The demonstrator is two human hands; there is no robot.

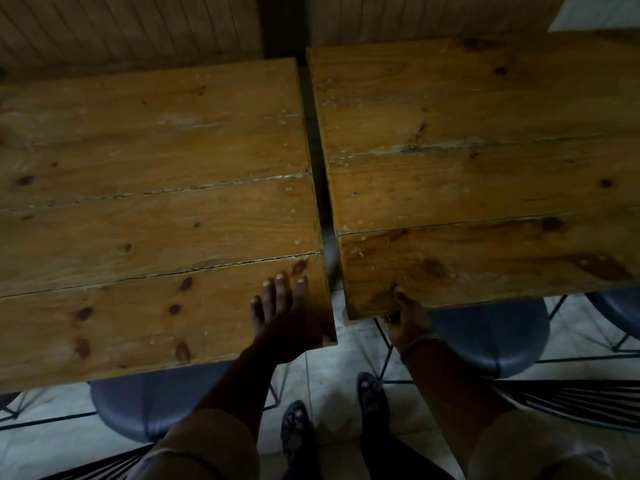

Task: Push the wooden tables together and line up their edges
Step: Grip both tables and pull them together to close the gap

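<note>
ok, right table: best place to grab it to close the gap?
Probably the near edge at its near-left corner, from the front: that is where the right hand already grips the right table, thumb on top, fingers under. The overhanging slab top gives a lip to hold, and a corner hold lets you steer the edge toward the left table.

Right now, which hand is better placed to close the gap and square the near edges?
Right, probably. The right hand grips the right table at its near corner, thumb on top, so it can pull. The left hand lies flat on the left table, whose near edge sits closer to the person.
</note>
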